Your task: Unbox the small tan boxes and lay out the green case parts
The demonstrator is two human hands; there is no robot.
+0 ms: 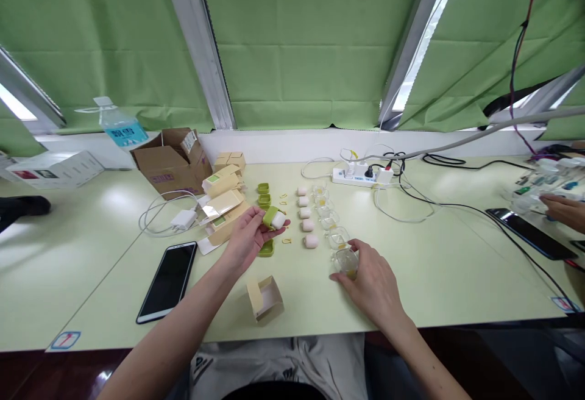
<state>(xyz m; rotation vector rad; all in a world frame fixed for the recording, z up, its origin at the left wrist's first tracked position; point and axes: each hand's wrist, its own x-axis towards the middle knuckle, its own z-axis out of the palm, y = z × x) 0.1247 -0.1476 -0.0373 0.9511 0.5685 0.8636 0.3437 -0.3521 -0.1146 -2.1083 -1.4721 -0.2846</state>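
Note:
My left hand (249, 235) holds a green plastic holder with a small white block (276, 221) in it, just above the table. My right hand (371, 275) has thumb and fingers around the nearest clear plastic cover (346, 261), which rests on the table. That cover ends a row of several clear covers (338, 237). To its left runs a row of pale pink blocks (311, 241). Further left come small yellow-green loops (286, 241) and green trays (266, 248), partly hidden by my left hand. An open cardboard carton (265, 299) lies near the front edge.
Flattened cartons (223, 205) and a brown box (172, 162) stand at left behind a phone (167, 281). A power strip (361, 177) with cables lies at the back. At right are another phone (530, 233) and another person's hand (567, 211).

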